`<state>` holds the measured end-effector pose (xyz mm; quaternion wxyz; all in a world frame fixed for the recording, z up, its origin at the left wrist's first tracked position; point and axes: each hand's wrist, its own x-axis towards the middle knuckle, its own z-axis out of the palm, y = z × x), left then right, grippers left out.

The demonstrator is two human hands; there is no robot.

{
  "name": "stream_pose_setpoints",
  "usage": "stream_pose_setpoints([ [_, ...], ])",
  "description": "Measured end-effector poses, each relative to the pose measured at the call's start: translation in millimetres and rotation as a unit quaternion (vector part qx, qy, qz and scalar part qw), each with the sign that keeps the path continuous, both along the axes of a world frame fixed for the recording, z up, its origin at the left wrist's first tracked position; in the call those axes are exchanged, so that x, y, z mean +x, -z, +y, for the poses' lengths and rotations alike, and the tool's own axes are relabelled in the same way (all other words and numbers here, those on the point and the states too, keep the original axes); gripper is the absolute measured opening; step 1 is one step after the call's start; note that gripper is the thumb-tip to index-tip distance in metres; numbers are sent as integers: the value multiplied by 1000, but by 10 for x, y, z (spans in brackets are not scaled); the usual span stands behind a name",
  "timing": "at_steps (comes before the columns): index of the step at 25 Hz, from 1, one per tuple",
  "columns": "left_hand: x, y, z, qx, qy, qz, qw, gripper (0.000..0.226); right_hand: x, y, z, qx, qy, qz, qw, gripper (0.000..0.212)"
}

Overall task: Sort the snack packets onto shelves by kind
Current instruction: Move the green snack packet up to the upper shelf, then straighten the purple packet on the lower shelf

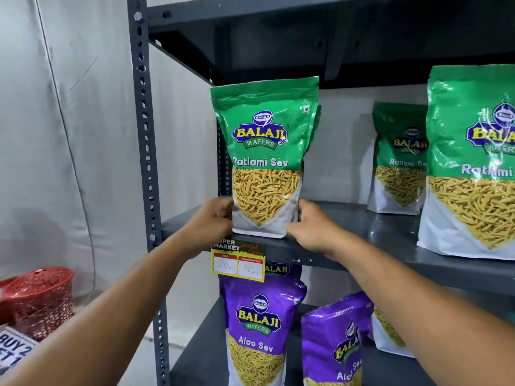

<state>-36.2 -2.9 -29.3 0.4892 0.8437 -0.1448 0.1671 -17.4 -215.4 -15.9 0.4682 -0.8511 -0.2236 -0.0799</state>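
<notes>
Green Ratlami Sev packet (pixel 266 160) upright on shelf (pixel 390 232), squeezed between both grips. Left grip (pixel 211 221) and right grip (pixel 312 227) clamped on its lower edges.

We see a green Ratlami Sev packet (pixel 266 157) standing upright at the front left of the upper shelf (pixel 390 235), another green edge just behind it. Two more green packets stand to the right: a far one (pixel 398 160) at the back, a near one (pixel 473 162) at the front. On the lower shelf (pixel 200 355) stand purple Aloo Sev packets, one upright (pixel 259 327), one tilted (pixel 334 346).
</notes>
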Motion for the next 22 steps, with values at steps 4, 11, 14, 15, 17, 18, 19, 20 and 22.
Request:
stream_pose_setpoints([
  [4,-5,6,-1,-16,8,6,1000,63,56,5,-5,-21,-2,10,1000,46],
  [11,24,41,-13,-24,8,-2,1000,54,30,12,-19,-18,28,-5,999,54],
  [14,-248,273,-150,-28,-167,-108,980,60,-206,175,-294,121,19,-61,991,71],
  [15,-445,472,-237,-37,-211,-163,963,64,-357,306,-481,153,9,-89,984,70],
  [17,-807,1195,-497,-132,-184,-177,958,69,-704,734,-902,185,10,-115,976,60],
  [18,-923,1623,-633,-191,-153,-114,963,69,-811,1031,-1098,193,34,-102,975,53],
  [19,-1041,2029,-807,-247,-112,-23,962,71,-837,1373,-1272,197,71,-80,975,48],
  [20,-1087,2420,-979,-290,-82,62,951,72,-753,1729,-1425,207,115,-41,971,47],
  [22,-1090,2984,-1387,-337,-32,197,920,74,-440,2385,-1662,222,173,76,956,51],
])
